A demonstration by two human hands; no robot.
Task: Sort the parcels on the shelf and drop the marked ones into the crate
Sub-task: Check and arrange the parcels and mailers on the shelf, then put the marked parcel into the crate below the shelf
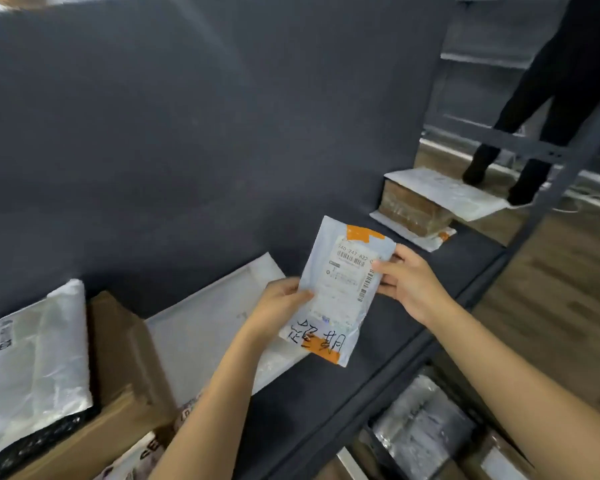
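A small white mailer parcel [340,289] with orange tape, a printed label and black handwritten marks on its lower end is held above the dark shelf [319,386]. My left hand [278,306] grips its left edge, thumb on the front. My right hand [409,282] pinches its right edge at the label. No crate is in sight.
On the shelf lie a flat white mailer [208,327], a brown cardboard box [125,355] and a silvery plastic bag [28,362] at left. At the far right end sits a taped brown parcel [416,206] between white mailers. A person's dark legs [534,109] stand beyond the rack. More parcels [426,424] fill the lower shelf.
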